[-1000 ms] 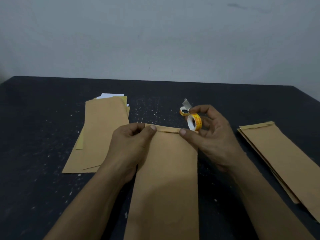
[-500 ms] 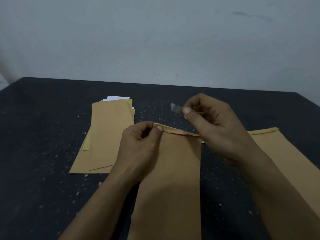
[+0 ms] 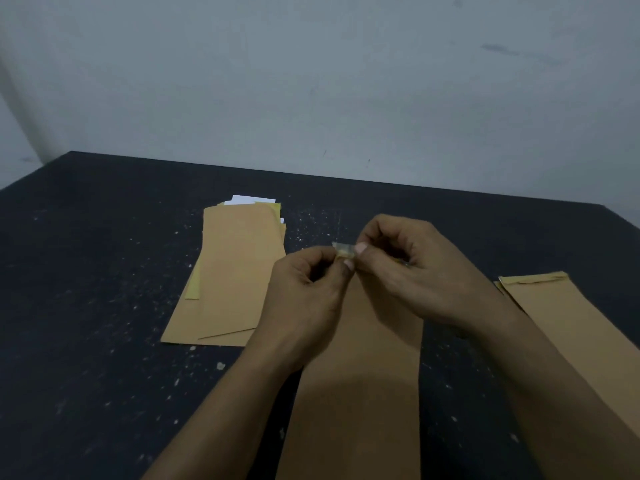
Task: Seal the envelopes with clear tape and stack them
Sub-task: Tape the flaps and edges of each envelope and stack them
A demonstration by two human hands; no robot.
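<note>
On the left of the dark table [image 3: 86,271] a loose pile of brown envelopes [image 3: 235,271] is lying, with white sheets [image 3: 249,199] peeking out at its far end. Just right of it the left hand [image 3: 304,282] is curling thumb and forefinger onto one end of a short piece of clear tape [image 3: 343,250]. The right hand [image 3: 408,268] is pinching the other end with its remaining fingers folded in; whether they are hiding anything else I cannot tell. The strip is hanging between the two hands above the far end of the centre envelope [image 3: 363,393], which is lying flat under the wrists, its flap hidden by the hands. Farther right a second stack of envelopes [image 3: 568,323] is resting with flaps folded down.

The sealing step is looking half done: the tape is in hand but not yet on paper. The next move is calling for the strip to be lowered taut and straight across the flap edge, then rubbed down before the flap lifts.

Half a second ago the left hand was pinning the flap while the right alone was holding the strip; now the left is off the envelope. The yellow roll held a second ago is no longer showing
</note>
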